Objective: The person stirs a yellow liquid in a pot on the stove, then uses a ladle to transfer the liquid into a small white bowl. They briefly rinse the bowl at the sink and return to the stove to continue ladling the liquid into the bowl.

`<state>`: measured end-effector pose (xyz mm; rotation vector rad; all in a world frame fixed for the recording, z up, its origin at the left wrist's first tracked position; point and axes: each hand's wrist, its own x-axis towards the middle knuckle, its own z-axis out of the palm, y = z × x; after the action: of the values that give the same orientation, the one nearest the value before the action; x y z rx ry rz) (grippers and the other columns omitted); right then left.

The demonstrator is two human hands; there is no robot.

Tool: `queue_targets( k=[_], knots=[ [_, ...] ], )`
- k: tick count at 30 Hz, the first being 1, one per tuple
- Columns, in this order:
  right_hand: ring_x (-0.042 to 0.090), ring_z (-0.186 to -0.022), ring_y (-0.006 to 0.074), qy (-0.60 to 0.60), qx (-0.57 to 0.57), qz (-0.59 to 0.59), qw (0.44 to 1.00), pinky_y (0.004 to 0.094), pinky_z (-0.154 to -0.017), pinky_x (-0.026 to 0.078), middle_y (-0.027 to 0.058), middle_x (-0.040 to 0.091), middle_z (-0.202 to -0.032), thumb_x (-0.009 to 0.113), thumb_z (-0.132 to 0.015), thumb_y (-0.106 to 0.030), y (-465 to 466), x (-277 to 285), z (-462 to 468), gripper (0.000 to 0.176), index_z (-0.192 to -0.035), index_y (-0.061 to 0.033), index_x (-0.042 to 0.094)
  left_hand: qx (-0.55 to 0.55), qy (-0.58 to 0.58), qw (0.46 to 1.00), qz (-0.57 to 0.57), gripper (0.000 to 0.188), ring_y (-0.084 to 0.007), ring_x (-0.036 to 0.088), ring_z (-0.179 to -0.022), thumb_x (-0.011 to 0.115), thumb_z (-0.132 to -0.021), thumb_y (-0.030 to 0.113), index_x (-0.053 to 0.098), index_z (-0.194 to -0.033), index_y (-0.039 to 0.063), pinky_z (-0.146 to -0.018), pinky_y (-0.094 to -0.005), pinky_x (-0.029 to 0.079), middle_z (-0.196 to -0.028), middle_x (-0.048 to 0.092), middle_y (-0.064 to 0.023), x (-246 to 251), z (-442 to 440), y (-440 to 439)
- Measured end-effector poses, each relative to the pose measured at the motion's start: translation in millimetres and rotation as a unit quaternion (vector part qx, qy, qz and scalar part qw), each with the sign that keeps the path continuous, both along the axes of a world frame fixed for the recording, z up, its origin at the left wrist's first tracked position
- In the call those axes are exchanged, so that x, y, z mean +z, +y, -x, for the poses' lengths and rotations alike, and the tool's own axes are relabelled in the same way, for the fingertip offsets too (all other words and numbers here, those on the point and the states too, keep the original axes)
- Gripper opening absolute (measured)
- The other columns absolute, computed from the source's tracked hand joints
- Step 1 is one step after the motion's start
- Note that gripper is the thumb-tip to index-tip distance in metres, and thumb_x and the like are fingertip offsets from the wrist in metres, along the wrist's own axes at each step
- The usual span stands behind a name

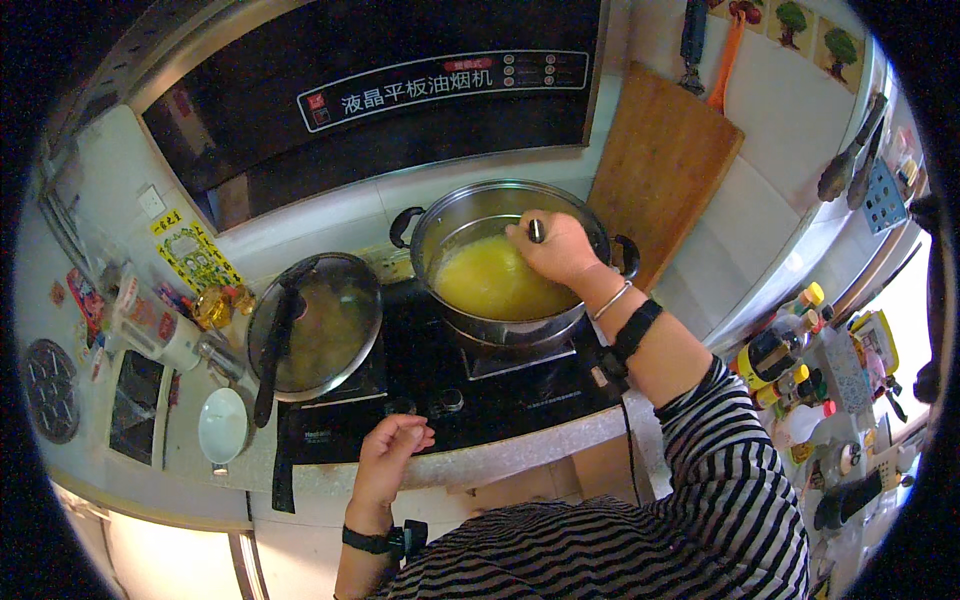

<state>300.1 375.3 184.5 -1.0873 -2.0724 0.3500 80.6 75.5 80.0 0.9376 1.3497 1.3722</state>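
My right hand (559,244) is over a large stainless steel pot (495,319) and grips a utensil handle (535,230) with a dark end and a metal edge. The utensil's lower part is hidden behind my hand. Yellow liquid (484,281) with a foamy edge fills the lower part of the pot, which stands on the right burner of a black glass gas stove (427,330). My left hand (394,454) hovers empty at the stove's front edge, near the knobs (448,403), its fingers loosely curled.
A wok or pan with a glass lid (330,330) covers the left burner, its long black handle (271,367) pointing forward. Left of it sits a pale bowl (223,425). A wooden cutting board (660,165) leans behind the pot. Several sauce bottles (772,352) crowd the right counter.
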Motion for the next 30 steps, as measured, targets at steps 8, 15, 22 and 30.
queue_targets(
  k=[8, 15, 22, 30],
  knots=[
    [0.046, -0.041, 0.0127, 0.299, 0.084, 0.335, 0.890, 0.0265, -0.041, 0.037, 0.0040, 0.063, -0.073, 0.063, -0.095, -0.030, -20.9, -0.5, -4.3, 0.030, -0.076, -0.0076, 0.059, -0.012, 0.001, 1.000, 0.000, 0.021, -0.0194, 0.067, -0.093, 0.063, -0.096, 0.016, 0.063, -0.111, 0.001, -0.086, -0.0323, 0.054, -0.100, 0.068, -0.0108, 5.7, -4.6, -1.5],
    [0.047, -0.044, 0.0122, 0.396, 0.034, 0.354, 0.847, 0.0264, -0.042, 0.039, 0.0047, 0.066, -0.078, 0.063, -0.094, -0.033, -49.9, 37.3, -54.9, 0.031, -0.076, -0.0111, 0.051, -0.042, 0.021, 0.999, -0.010, 0.021, -0.0197, 0.067, -0.093, 0.062, -0.097, 0.015, 0.063, -0.111, 0.000, -0.086, -0.0324, 0.054, -0.100, 0.069, -0.0118, 15.8, -11.7, 8.5],
    [0.050, -0.050, 0.0082, 0.366, 0.082, 0.179, 0.910, 0.0228, -0.047, 0.038, 0.0017, 0.064, -0.079, 0.061, -0.097, -0.030, -72.7, 64.9, -75.1, 0.027, -0.080, -0.0084, 0.061, -0.068, 0.030, 0.997, -0.012, 0.021, -0.0199, 0.067, -0.092, 0.062, -0.097, 0.015, 0.063, -0.111, 0.000, -0.086, -0.0325, 0.054, -0.100, 0.069, -0.0118, 17.3, -17.8, 19.3],
    [0.056, -0.054, 0.0118, 0.275, 0.077, 0.047, 0.957, 0.0284, -0.053, 0.045, 0.0038, 0.064, -0.074, 0.066, -0.093, -0.018, -73.3, 68.6, -83.4, 0.022, -0.078, -0.0021, 0.062, -0.066, 0.024, 0.997, -0.017, 0.020, -0.0199, 0.067, -0.091, 0.061, -0.097, 0.014, 0.063, -0.111, 0.000, -0.085, -0.0322, 0.054, -0.100, 0.069, -0.0117, 14.5, -17.4, 18.0]
  ],
)
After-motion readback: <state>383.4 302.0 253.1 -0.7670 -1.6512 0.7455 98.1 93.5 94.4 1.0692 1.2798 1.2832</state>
